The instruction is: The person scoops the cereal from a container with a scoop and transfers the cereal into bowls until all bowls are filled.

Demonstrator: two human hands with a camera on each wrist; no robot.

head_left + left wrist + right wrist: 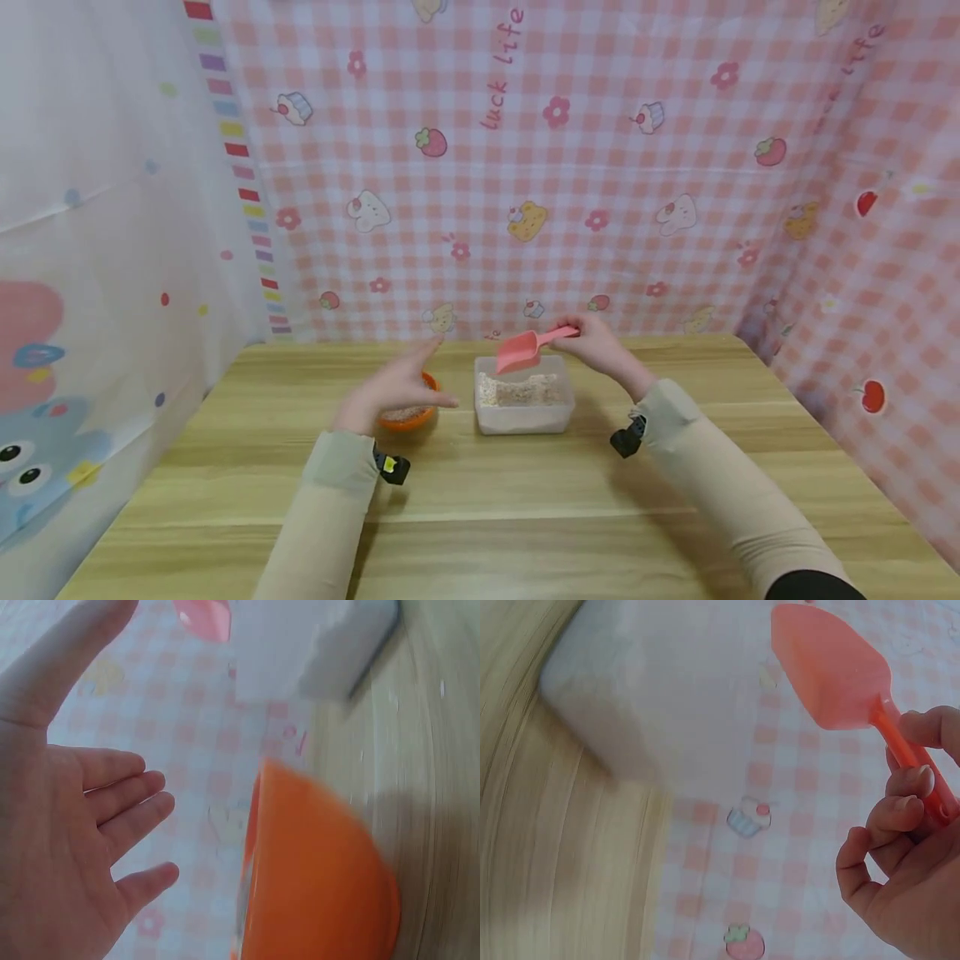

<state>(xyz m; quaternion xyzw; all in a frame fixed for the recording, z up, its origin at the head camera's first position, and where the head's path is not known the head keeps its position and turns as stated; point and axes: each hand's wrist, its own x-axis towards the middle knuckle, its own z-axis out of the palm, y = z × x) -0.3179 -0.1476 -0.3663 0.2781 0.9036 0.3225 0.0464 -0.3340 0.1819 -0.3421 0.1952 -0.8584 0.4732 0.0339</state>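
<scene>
My right hand (596, 346) grips the handle of a pink scoop (519, 351), whose blade hangs over the back of a translucent plastic box (525, 419). Inside the box lie pale grains (517, 390), heaped unevenly. In the right wrist view the fingers and thumb curl round the scoop's handle (904, 746). My left hand (393, 387) hovers over an orange bowl (408, 423), thumb and fingers spread wide, holding nothing. The left wrist view has the bowl's side (322, 877) beside the open palm. Brownish grains (405, 413) show in the bowl, partly hidden by the hand.
Both containers stand towards the back of a wooden table (495, 517), the bowl left of the box. A pink checked cloth (480, 183) hangs behind the table's far edge, with further printed cloth on either side.
</scene>
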